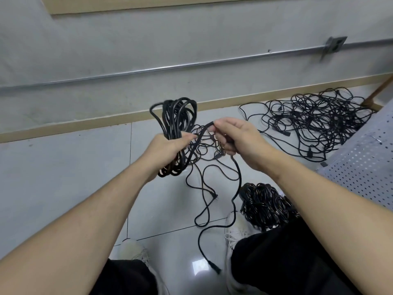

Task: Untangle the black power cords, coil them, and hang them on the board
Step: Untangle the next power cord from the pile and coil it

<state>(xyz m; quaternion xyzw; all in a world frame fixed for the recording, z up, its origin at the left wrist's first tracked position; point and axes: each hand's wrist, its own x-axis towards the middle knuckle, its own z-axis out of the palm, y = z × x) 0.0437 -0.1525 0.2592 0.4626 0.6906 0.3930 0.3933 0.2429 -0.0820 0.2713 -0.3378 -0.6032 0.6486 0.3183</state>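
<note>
where the grey tiled floor [63,177] meets the wall, a big tangle of black cords [314,122] sprawls at the right, well apart from the hands. a coiled pile [265,203] lies near the right shoe [238,228]. the left hand [168,147] grips a coiled bundle [176,120] around its middle. the right hand [236,135] pinches a loose cord [236,188] that trails down to the floor.

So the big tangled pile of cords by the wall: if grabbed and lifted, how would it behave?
The tangled pile would probably come up as one floppy, snagging clump, since its thin loops cross everywhere. It looks light; strands would likely trail and drag. Its plugs may catch on neighbouring loops.
</note>
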